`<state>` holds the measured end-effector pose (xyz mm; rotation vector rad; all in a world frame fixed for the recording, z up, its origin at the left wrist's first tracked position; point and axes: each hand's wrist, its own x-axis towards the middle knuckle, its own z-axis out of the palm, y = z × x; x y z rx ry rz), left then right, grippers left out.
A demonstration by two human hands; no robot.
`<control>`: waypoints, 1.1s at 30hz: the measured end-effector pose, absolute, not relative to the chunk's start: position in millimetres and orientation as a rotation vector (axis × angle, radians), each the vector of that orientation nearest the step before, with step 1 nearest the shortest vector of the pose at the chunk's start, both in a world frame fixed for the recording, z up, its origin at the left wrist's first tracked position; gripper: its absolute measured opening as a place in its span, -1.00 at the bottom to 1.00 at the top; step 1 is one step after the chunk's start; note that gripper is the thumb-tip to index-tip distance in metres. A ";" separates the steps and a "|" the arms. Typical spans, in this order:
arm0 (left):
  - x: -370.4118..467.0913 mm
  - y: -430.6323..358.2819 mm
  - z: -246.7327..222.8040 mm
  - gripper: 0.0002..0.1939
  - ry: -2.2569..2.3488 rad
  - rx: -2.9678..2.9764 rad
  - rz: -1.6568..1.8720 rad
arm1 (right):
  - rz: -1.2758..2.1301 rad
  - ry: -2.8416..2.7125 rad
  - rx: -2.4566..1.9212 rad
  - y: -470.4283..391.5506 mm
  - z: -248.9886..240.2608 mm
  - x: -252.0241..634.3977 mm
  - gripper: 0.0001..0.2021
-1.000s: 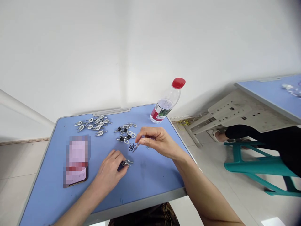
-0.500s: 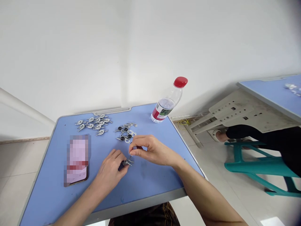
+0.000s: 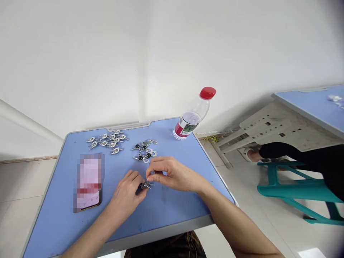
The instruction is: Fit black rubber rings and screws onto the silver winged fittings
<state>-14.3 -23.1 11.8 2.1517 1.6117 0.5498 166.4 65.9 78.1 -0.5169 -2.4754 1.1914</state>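
Observation:
My left hand (image 3: 129, 190) rests on the blue table (image 3: 172, 209), its fingers closed around a small silvery metal fitting (image 3: 147, 185) with thin prongs sticking out. Thumb and forefinger of my right hand (image 3: 173, 173) are pinched together right above that fitting; whatever is between them is too small to make out. Just beyond my hands lies a loose group of metal parts with round black discs (image 3: 140, 157) and flat plates with holes. Farther left, a cluster of similar silvery fittings (image 3: 113, 140) is spread out.
A phone (image 3: 90, 182), partly blurred out, lies at the table's left. A clear bottle with a red cap (image 3: 188, 122) stands at the back right corner, near the white wall. On the right are a second blue table (image 3: 309, 98), a turquoise stool (image 3: 292, 188) and a seated person's leg.
My right hand's pinched fingertips have come down slightly, closer to the fitting. The thin piece visible below them before is now mostly hidden. My left hand has stayed in place.

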 end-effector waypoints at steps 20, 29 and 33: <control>-14.4 -22.4 12.6 -0.94 1.594 2.124 0.583 | 0.480 -2.772 -0.433 54.7 66.9 160.3 -0.78; -15.1 -22.5 13.4 -0.92 1.585 2.117 0.587 | 0.505 -2.761 -0.458 58.9 67.6 163.7 -0.70; -16.0 -22.1 13.5 -0.93 1.581 2.128 0.570 | 0.442 -2.825 -0.509 57.1 68.8 161.9 -0.74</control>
